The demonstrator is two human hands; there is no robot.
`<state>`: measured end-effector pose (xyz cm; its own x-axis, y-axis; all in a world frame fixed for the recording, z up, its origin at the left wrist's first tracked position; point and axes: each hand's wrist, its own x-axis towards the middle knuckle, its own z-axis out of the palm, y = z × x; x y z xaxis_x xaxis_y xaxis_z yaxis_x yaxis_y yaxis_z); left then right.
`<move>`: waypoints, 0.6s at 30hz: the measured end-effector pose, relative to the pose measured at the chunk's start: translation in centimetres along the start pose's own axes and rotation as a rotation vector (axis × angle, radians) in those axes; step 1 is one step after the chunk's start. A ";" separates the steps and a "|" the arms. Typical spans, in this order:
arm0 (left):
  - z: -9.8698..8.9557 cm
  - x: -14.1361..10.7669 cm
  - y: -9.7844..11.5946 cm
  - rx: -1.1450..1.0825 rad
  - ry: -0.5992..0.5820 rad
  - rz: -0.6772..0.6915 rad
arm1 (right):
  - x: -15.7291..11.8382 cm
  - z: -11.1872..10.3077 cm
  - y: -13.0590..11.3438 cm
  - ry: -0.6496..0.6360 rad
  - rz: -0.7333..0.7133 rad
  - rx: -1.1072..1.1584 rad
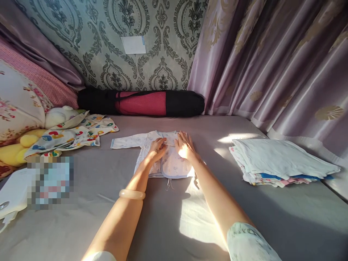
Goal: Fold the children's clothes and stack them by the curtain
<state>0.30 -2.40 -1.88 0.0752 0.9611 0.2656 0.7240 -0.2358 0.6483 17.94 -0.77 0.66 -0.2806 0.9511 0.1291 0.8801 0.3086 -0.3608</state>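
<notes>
A small white baby shirt (174, 165) with pale prints and light blue edging lies spread on the grey sheet. Its left sleeve stretches out to the side, while the right sleeve does not show. My left hand (157, 149) is at the middle of the chest, its fingers bent together on the cloth. Flat on the right side of the chest lies my right hand (185, 145), fingers stretched out. Between the hands a crease runs across the fabric. Thin ties hang from the bottom hem.
A stack of folded clothes (282, 159) lies on the right. To the left are a colourful printed garment (73, 132), a yellow plush toy (13, 152) and a white device with a cable (17, 186). A black and red rolled bag (141, 103) lies along the wall.
</notes>
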 end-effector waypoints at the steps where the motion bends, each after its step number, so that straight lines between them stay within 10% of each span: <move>1: -0.1 -0.1 0.2 0.016 0.009 -0.006 | 0.0 -0.1 0.4 0.006 0.020 -0.068; 18: -0.9 -0.7 2.0 0.446 -0.152 -0.191 | 0.4 -0.1 1.8 -0.167 0.135 -0.159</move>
<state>1.10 -3.69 -0.16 -0.0118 0.9990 0.0436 0.9544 -0.0017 0.2986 19.47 0.22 0.16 -0.2040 0.9765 -0.0694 0.9593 0.1852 -0.2132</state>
